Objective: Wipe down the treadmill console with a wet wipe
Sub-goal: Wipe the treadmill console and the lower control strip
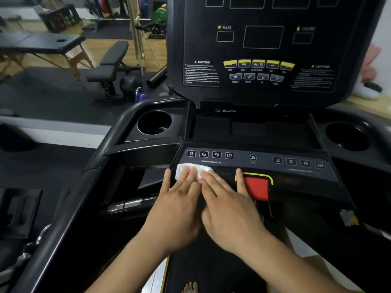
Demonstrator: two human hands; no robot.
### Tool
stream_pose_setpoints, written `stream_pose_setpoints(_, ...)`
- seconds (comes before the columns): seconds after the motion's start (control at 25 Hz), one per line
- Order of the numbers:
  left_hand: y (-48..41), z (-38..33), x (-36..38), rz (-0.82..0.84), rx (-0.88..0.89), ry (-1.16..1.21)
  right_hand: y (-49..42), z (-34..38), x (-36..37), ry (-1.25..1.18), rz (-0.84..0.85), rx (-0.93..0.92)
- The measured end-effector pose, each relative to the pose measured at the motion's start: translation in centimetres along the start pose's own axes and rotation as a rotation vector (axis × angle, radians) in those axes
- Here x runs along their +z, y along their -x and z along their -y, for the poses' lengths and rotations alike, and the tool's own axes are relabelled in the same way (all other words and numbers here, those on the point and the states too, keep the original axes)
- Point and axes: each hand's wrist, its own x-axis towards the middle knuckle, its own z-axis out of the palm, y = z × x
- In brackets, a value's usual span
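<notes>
Both hands press a white wet wipe (191, 170) flat on the near-left edge of the treadmill console (254, 163), left hand (177, 199) and right hand (227, 205) with fingers spread wide; the limp, light sheet likely bunches unless pinned under the fingers.

A white, crumpled wet wipe (191, 170) lies flat against the black treadmill console (254, 163), near the left end of its lower button panel, just below the row of keys numbered 3, 6, 9 and 12.
</notes>
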Motion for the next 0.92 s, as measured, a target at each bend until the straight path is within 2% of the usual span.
stream_pose_setpoints(0.36, -6.4, -5.2, 0.6, 0.009, 0.183, -0.014, 2.1, -6.5, -1.3, -0.002, -0.019, 0.257)
stream_pose_setpoints(0.92, -9.9, -12.0, 1.0, 0.068, 0.333, -0.094, 6.2, -12.4, -1.8, -0.022, -0.068, 0.483)
